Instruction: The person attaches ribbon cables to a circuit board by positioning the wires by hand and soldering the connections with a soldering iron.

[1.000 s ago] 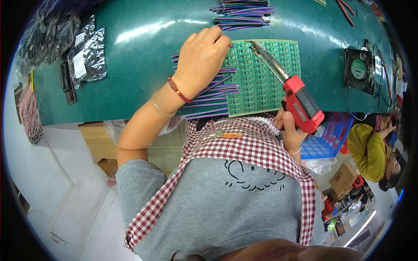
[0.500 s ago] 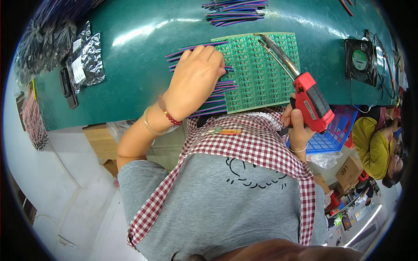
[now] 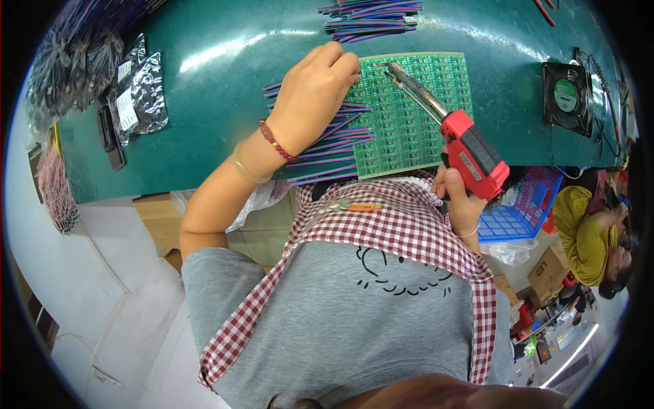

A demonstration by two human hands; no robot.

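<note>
A green circuit board panel (image 3: 415,126) lies flat on the table in front of me. Short multicoloured wires (image 3: 325,162) lie along its left edge, their tips over the board. My left hand (image 3: 317,88) is closed in a pinch at the board's upper left corner, above the wires; what the fingertips hold is hidden. My right hand (image 3: 460,199) grips a red and black soldering gun (image 3: 475,155) by its handle, at the board's near right corner. The gun's metal tip points up and left, over the board's upper left part, a short way from my left fingers.
Behind the board lies a bundle of similar wires (image 3: 373,19). A black fan (image 3: 567,97) stands at the right with cables beside it. Silver-black bags (image 3: 142,102) and bagged wires (image 3: 75,65) lie at the left. Below the table's right edge are a blue crate (image 3: 514,215) and a seated person (image 3: 579,228).
My left hand has moved up and slightly right, to the board's upper corner, uncovering wires below it. The soldering gun has shifted left, its tip lower and nearer my left fingers.
</note>
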